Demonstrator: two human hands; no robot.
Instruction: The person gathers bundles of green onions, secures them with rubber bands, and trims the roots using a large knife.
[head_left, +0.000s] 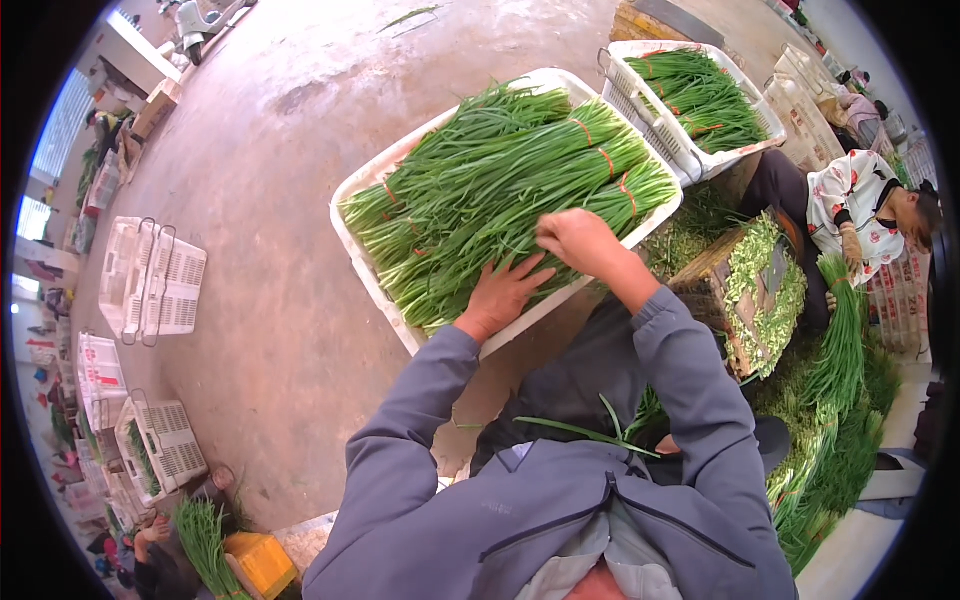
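A white plastic crate [352, 250] in front of me is heaped with bundles of long green chives [490, 190], tied with orange bands. My left hand [500, 297] lies on the bundles near the crate's near side, open with its fingers stretched out. Just to the right, my right hand [580, 242] is closed, its fingers curled and pressed together above the chives. Whatever it may be pinching is too small or hidden to make out.
A second white crate [655, 125] of banded chives stands at the far right. Closer on the right are a wooden block [705, 275] strewn with trimmings, a pile of chives [830, 450] and a seated person [855, 205] holding chives. White crates [175, 280] stand at left.
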